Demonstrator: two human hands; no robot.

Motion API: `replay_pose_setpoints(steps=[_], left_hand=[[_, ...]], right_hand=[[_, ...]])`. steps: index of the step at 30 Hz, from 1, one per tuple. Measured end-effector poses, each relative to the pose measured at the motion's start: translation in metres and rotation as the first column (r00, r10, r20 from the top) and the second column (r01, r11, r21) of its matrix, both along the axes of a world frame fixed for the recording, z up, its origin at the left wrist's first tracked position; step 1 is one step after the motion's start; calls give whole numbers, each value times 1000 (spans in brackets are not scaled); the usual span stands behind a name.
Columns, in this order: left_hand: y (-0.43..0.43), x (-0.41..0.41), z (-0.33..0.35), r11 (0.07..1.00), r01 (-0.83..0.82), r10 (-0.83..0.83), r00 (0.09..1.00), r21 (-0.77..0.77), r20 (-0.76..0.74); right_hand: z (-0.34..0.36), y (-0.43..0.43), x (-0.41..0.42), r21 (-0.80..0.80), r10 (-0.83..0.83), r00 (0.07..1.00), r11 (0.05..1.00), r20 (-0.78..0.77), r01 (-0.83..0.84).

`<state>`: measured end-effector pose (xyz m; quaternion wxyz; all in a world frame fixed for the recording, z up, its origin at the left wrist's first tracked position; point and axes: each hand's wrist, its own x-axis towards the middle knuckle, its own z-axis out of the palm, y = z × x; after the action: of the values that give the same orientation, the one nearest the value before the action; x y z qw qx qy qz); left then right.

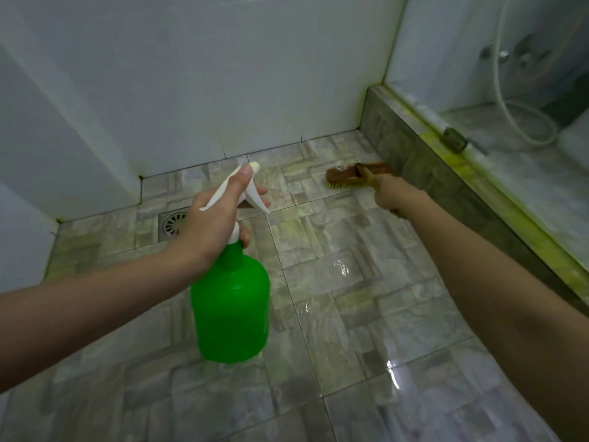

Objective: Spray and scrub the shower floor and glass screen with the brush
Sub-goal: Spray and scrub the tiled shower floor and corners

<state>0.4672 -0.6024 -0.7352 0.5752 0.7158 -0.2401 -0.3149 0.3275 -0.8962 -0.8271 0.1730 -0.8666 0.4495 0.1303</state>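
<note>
**Brush on the floor by the ledge, spray bottle held over the tiles**

The brush (350, 177) is on the wet tiled floor (350, 314), in the far right corner, with its bristles down. The long side of its brown head runs from left to right, and its right end is just beside the low tiled ledge (414, 161). The handle comes back toward the person, and the right hand (392, 194) is closed around it.

The left hand (210, 224) grips the neck of the green spray bottle (232, 314), with the thumb along the white spray head and a finger at the trigger. The bottle is held in the air, above the floor. Its long axis goes from the green body, near the person, up to the nozzle, which points away toward the white wall (223, 74). How much liquid is inside the bottle I cannot tell.

The round metal drain (173, 223) is partly hidden behind the left hand. On top of the ledge stands the glass screen (478, 43), held by a metal clip (454, 140). A white hose (510, 116) shows through the glass.
</note>
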Motion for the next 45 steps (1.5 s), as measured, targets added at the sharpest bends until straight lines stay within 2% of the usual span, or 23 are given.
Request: replay_pose_setpoints(steps=[7, 10, 13, 16, 21, 25, 28, 30, 33, 34, 37, 39, 42, 45], left_hand=[[-3, 30, -37, 998, -13, 13, 1000, -58, 8], [7, 43, -52, 990, -102, 103, 995, -94, 3], [14, 55, -63, 980, -174, 167, 983, -98, -74], [14, 66, -68, 980, -170, 157, 980, -104, -118], [14, 78, -73, 987, -136, 127, 987, -90, -97], [15, 90, -77, 985, -130, 120, 989, -117, -89], [12, 95, -77, 984, -132, 123, 989, -123, -78], [12, 96, -77, 981, -144, 134, 988, -132, -82], [11, 96, -76, 983, -148, 139, 987, -112, -81], [11, 97, -75, 982, -153, 143, 986, -113, -87], [13, 98, -74, 981, -145, 136, 987, -128, -80], [14, 93, -74, 987, -122, 117, 992, -108, -51], [15, 87, -75, 987, -129, 124, 991, -94, -57], [18, 87, -73, 980, -175, 168, 983, -94, -75]], right_hand=[[-19, 36, -34, 32, -107, 994, 994, -30, 108], [-24, -5, 4, -59, -128, 992, 990, -1, 128], [-31, -43, 51, -61, -152, 986, 986, 66, 156], [-47, -47, 69, -30, -170, 980, 984, 102, 174], [-58, -47, 60, -100, -120, 983, 986, 139, 134], [-49, -75, 112, -85, -159, 972, 981, 174, 175], [-63, -64, 145, -82, -208, 954, 970, 216, 230], [-79, -44, 145, -65, -154, 961, 983, 230, 173], [-84, -41, 135, -95, 68, 988, 994, 138, -56], [-81, -47, 135, -124, 90, 987, 990, 134, -73], [-72, -43, 146, -128, -69, 971, 987, 227, 100], [-70, -26, 157, -36, -173, 951, 982, 255, 188], [-61, -9, 158, -41, 23, 978, 999, 209, -15], [-37, 16, 117, -26, 158, 981, 987, 110, -156]])
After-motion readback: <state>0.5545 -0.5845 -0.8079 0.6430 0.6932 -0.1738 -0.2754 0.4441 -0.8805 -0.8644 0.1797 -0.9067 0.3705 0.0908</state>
